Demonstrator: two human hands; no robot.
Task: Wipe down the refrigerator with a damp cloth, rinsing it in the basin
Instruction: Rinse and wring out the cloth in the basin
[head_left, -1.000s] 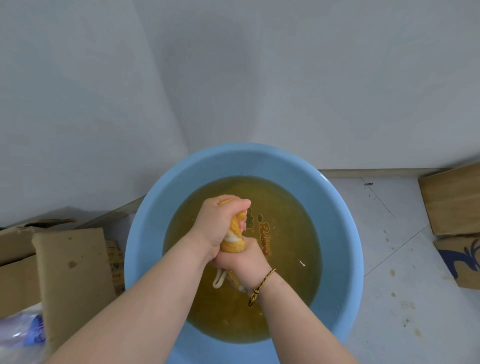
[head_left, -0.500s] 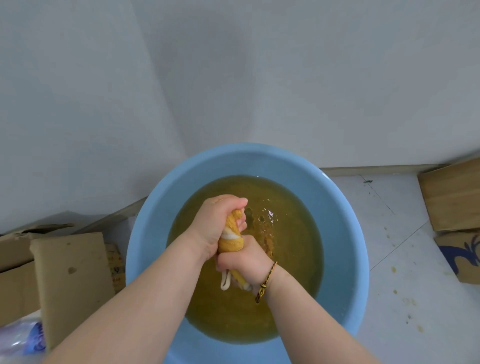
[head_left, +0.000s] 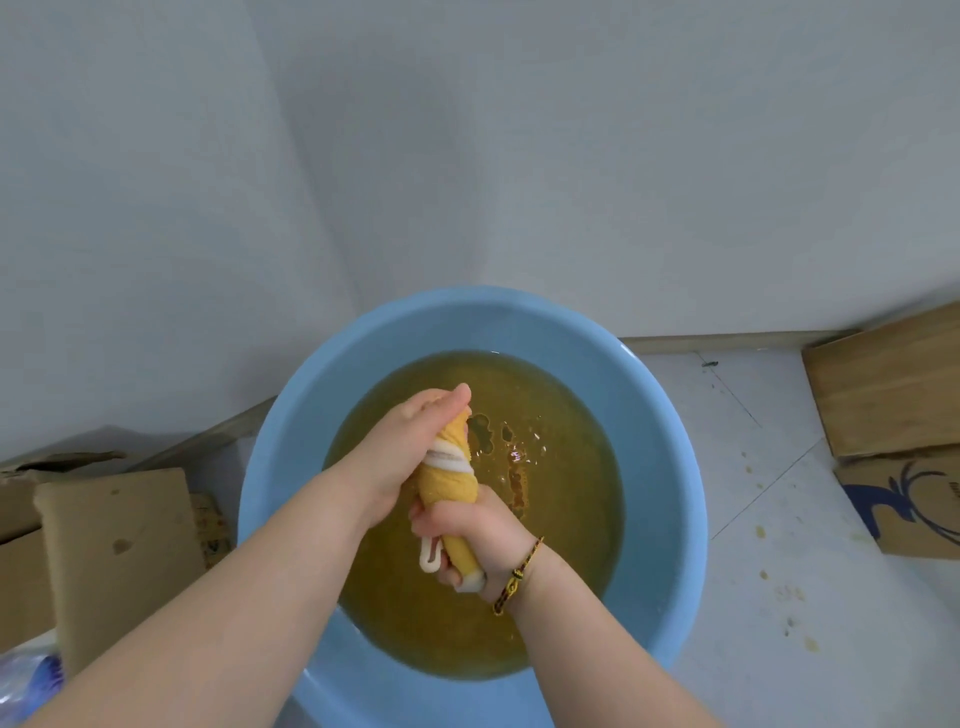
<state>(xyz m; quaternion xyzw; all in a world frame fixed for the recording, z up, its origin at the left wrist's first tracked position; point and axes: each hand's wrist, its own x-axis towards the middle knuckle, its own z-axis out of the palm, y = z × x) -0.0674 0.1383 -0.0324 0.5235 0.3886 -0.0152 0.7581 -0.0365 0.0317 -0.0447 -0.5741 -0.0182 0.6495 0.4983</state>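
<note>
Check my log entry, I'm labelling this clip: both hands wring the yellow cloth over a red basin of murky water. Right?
No: the head view shows a blue basin, not red. The left hand and right hand do wring the yellow cloth over murky water.

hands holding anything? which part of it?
Both hands grip the twisted yellow cloth: left hand its upper end, right hand its lower end, over the basin.

left side: we've got stained cardboard boxes (head_left: 119, 551) by the grey wall (head_left: 467, 156), plus a plastic bag (head_left: 26, 675)
right side: plain box (head_left: 883, 384), blue-printed box (head_left: 904, 504) touching it
floor (head_left: 779, 571): pale tiles, yellowish spots
</note>
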